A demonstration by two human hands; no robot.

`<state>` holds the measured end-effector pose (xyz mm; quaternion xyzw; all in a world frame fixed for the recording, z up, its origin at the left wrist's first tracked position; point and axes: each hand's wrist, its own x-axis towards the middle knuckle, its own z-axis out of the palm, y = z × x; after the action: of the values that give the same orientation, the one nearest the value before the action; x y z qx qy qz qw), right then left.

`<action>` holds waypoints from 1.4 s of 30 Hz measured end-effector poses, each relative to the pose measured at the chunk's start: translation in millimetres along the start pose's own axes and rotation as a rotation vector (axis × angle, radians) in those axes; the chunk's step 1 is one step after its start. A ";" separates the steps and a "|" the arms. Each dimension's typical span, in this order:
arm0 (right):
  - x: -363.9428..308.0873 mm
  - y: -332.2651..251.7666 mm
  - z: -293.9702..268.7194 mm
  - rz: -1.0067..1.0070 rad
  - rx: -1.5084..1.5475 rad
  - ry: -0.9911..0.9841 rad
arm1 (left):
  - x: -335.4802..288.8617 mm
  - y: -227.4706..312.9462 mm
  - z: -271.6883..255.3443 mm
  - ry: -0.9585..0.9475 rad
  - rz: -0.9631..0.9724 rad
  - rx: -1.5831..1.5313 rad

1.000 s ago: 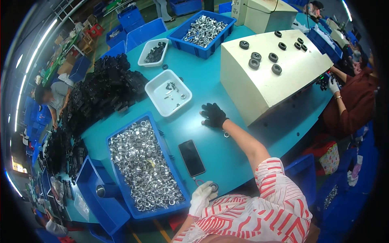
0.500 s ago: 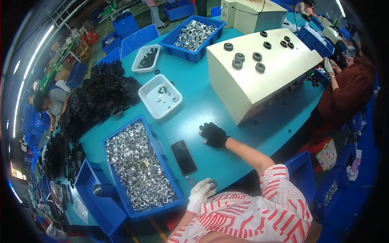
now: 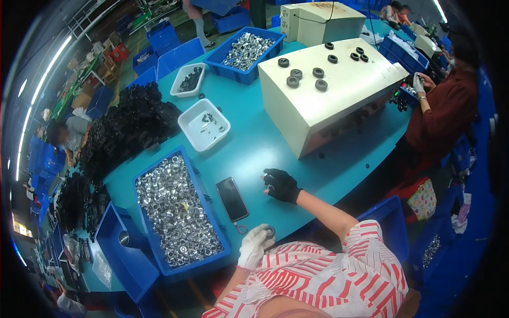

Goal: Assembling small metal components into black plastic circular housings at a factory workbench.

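My left hand [image 3: 253, 247], in a white glove, is closed around a dark round ring [image 3: 270, 231] close to my body at the table's near edge. To its right and farther in, my right hand [image 3: 283, 186] wears a black glove with bare fingertips. It is low over the teal tabletop, fingers loosely bent and apart, with no part visible in it. Between the hands and the bin lies a dark-screened phone [image 3: 231, 199] with a red loop. The blue bin [image 3: 210, 197] left of the phone is full of shiny metal rings [image 3: 177, 212].
A cream metal housing [image 3: 289, 114] carries several dark rings [image 3: 321, 85]. Farther left are a white tray [image 3: 186, 132] of small parts, a smaller white tray [image 3: 177, 91], and a heap of black parts [image 3: 130, 116]. A co-worker [image 3: 442, 111] sits at the right.
My right hand's fingers have drawn in from a wider spread. My left hand keeps hold of the dark ring. The whole view has shifted slightly.
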<state>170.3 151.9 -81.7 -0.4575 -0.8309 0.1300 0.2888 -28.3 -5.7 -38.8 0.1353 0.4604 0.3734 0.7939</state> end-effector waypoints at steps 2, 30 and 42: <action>-10.5 -13.8 -18.7 0.343 0.004 -0.173 | -1.5 0.5 5.4 -0.021 0.046 -0.016; -106.2 -75.8 -58.9 0.720 1.249 -0.085 | 14.5 -9.2 31.8 -0.016 0.092 -0.125; -109.6 -89.1 -67.4 0.737 1.164 -0.095 | 15.0 -8.2 35.3 -0.131 0.097 -0.085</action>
<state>195.1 8.3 -24.6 -0.4743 -0.4280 0.6646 0.3875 9.4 4.0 -33.8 0.1475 0.3842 0.4210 0.8083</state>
